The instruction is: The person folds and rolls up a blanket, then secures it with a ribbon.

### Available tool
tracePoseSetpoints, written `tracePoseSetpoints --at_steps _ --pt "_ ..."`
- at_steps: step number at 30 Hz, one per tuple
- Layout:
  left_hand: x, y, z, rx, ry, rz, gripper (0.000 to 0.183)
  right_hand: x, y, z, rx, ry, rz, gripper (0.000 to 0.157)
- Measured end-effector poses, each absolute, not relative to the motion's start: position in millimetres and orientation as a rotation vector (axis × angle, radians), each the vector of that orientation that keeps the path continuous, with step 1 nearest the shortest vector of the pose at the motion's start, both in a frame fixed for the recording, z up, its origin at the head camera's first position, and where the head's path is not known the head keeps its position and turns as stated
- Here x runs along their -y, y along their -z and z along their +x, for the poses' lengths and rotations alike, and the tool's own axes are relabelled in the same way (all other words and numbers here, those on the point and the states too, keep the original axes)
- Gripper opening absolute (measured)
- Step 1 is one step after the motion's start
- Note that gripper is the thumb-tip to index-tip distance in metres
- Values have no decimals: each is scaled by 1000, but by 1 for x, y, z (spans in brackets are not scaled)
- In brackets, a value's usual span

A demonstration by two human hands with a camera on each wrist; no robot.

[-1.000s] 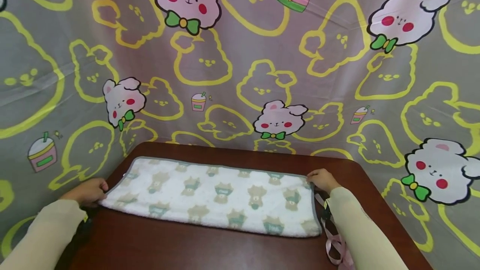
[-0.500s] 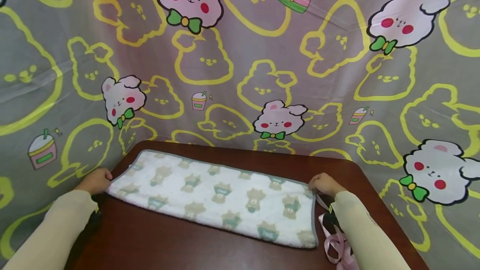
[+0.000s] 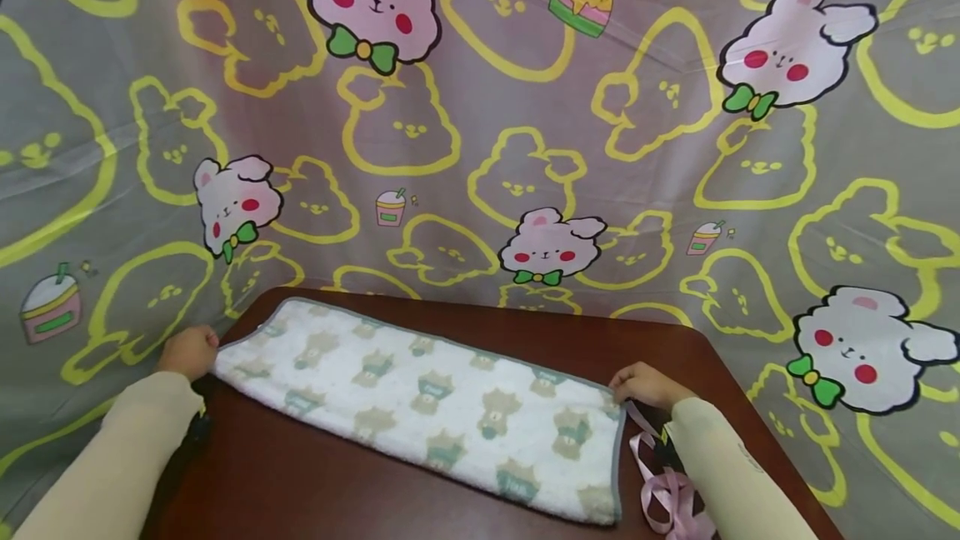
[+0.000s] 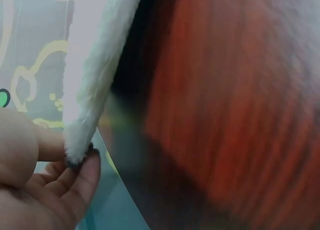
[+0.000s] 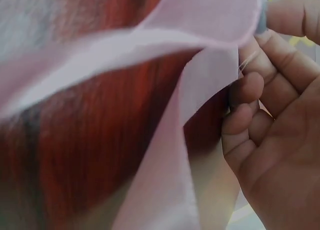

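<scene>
A white fleecy towel (image 3: 405,390) with printed bears and a grey border lies long and flat, slanting down toward the front right. At its left edge my left hand (image 3: 189,352) pinches the fabric. In the left wrist view the white cloth (image 4: 97,64) stands up from between thumb and fingertips. My right hand (image 3: 651,386) pinches the far right corner; in the right wrist view a bit of grey border shows at the thumb. Pink ribbon (image 5: 160,175) runs up to the right fingers there; whether they grip it I cannot tell.
A dark red-brown table (image 3: 315,473) bears the towel. More pink ribbon (image 3: 671,494) lies in loops beside the right forearm. A patterned curtain (image 3: 442,107) with cartoon rabbits hangs round the back and sides.
The towel has turned on the table: its left end went farther back, its right end came nearer. Both hands kept their hold and moved with it. The head view shifted slightly.
</scene>
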State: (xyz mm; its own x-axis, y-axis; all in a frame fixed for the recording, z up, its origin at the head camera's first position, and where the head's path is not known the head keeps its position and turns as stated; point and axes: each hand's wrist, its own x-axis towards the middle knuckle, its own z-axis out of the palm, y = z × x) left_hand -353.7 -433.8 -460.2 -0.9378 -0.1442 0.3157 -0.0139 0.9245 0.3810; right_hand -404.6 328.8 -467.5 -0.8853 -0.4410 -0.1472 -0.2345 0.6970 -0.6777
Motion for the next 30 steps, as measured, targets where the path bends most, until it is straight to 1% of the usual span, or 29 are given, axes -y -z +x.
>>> tracePoseSetpoints --at_steps 10,19,25,30 --pt "424 455 -367 2704 553 173 6 -336 463 -395 -2542 948 -586 12" --pt "415 450 -364 2715 643 208 8 -339 461 -392 -2475 892 -614 13" --pt "417 459 -366 2692 632 209 7 -335 458 -390 -2424 878 -612 14" --pt "416 470 -363 2758 661 136 4 -339 460 -387 -2431 847 -594 13"
